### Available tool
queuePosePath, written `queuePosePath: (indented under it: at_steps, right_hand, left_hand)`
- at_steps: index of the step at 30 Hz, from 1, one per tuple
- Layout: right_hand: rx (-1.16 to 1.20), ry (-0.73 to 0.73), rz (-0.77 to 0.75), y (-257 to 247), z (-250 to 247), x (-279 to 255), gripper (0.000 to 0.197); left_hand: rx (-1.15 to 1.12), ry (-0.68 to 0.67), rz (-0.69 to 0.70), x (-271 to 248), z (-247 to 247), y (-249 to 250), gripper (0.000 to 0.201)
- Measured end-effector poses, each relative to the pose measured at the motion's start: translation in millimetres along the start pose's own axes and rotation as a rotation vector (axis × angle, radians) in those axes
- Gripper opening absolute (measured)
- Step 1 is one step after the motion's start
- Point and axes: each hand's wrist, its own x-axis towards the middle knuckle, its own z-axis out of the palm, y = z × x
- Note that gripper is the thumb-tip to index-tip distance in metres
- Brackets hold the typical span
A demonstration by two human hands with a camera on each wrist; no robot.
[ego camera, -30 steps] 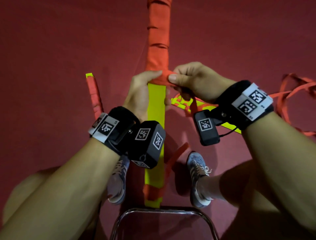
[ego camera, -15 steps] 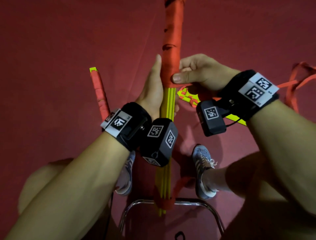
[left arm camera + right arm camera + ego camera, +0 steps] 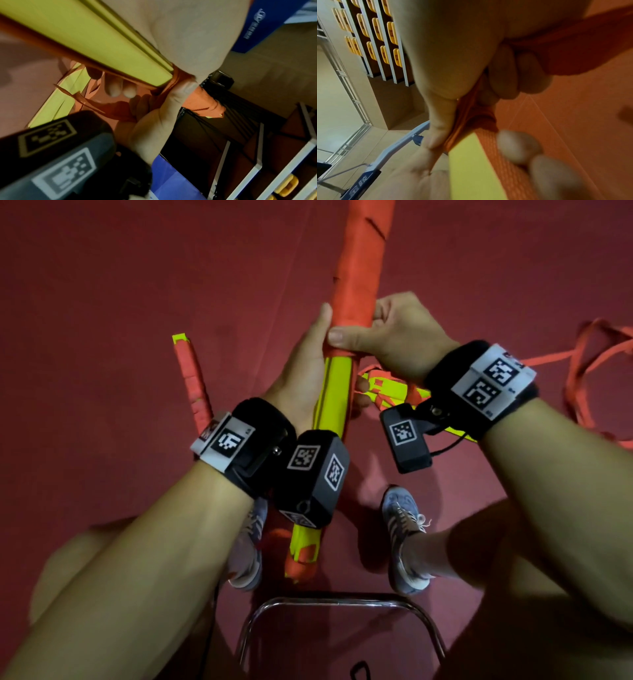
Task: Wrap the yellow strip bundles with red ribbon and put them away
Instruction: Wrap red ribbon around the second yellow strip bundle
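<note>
I hold a long yellow strip bundle [image 3: 334,392] out in front of me, between my knees. Its far half is wound in red ribbon [image 3: 359,268], and a short red wrap sits at the near end. My left hand [image 3: 308,361] grips the bare yellow part, fingers curled round it. My right hand [image 3: 394,333] holds the ribbon at the edge of the wrap, thumb pressed across the bundle. In the left wrist view the ribbon [image 3: 171,83] bunches against the yellow bundle [image 3: 85,33]. In the right wrist view my fingers curl on the ribbon [image 3: 590,47] above the bundle [image 3: 471,169].
A fully wrapped bundle [image 3: 191,381] lies on the red floor to the left. Loose yellow strips [image 3: 394,392] lie under my right hand, and slack red ribbon [image 3: 599,364] trails off to the right. My shoes [image 3: 407,535] and a chrome chair frame [image 3: 339,602] are near me.
The bundle has been turned about its length, from flat face to edge-on and back to a broad face. My right hand has stayed at the wrap's edge, thumb now pressed across it.
</note>
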Motion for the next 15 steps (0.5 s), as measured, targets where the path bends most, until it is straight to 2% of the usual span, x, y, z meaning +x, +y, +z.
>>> queuePosePath:
  at_steps: [2, 4, 7, 9, 11, 13, 15]
  right_hand:
    - [-0.062, 0.071, 0.017, 1, -1, 2, 0.027]
    - [-0.051, 0.046, 0.027, 1, 0, 2, 0.033]
    - [-0.035, -0.011, 0.019, 2, -3, 6, 0.038]
    - [-0.046, 0.004, 0.026, 2, -6, 10, 0.039]
    - [-0.089, 0.031, 0.034, 3, -9, 10, 0.036]
    - [-0.097, 0.044, 0.063, 2, -12, 10, 0.032]
    - [-0.053, -0.003, 0.103, -1, -12, 10, 0.045]
  left_hand:
    - [0.025, 0.065, 0.033, 2, 2, -3, 0.068]
    - [0.052, 0.161, 0.068, 1, 1, -5, 0.067]
    - [0.142, 0.367, 0.161, 7, -8, -6, 0.077]
    - [0.140, 0.427, 0.187, 4, -9, -3, 0.082]
    - [0.119, 0.447, 0.177, 3, -8, -2, 0.085]
    - [0.079, 0.414, 0.165, -1, -4, 0, 0.073]
    - [0.055, 0.374, 0.161, -4, -1, -1, 0.067]
